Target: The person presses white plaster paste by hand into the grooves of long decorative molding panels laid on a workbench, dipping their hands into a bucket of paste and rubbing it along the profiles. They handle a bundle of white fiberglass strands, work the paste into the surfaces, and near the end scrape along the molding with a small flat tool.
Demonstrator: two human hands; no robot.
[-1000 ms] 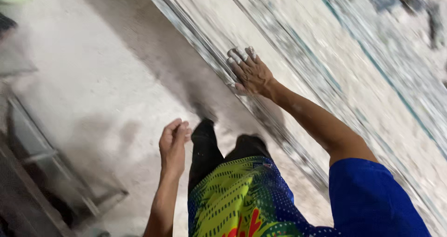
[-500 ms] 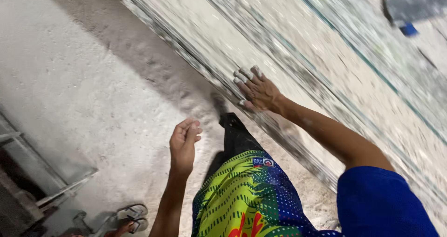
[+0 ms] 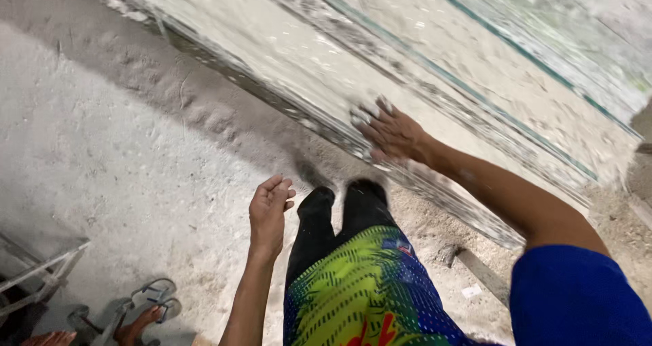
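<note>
Slabs: large flat stone slabs lean in a stack across the upper half of the view, their pale, speckled faces running from the top left corner down to the right edge; thin greenish lines mark the edges between sheets.
Right hand: the right hand lies flat against the lower edge of the front slab, fingers spread and dusted white, palm touching the stone.
Left hand: the left hand hangs free above the floor, holding nothing, its fingers loosely curled together and well apart from the slabs.
Floor: a rough, dusty grey floor carries the slabs; it is darker and damp-looking just beside their bottom edge.
Legs: the person's black-clad legs stand near the foot of the front slab, with bright green and blue shorts above and a blue sleeve at the lower right corner.
Bystander: another person's sandalled foot shows at the bottom left corner, beside a metal frame.
</note>
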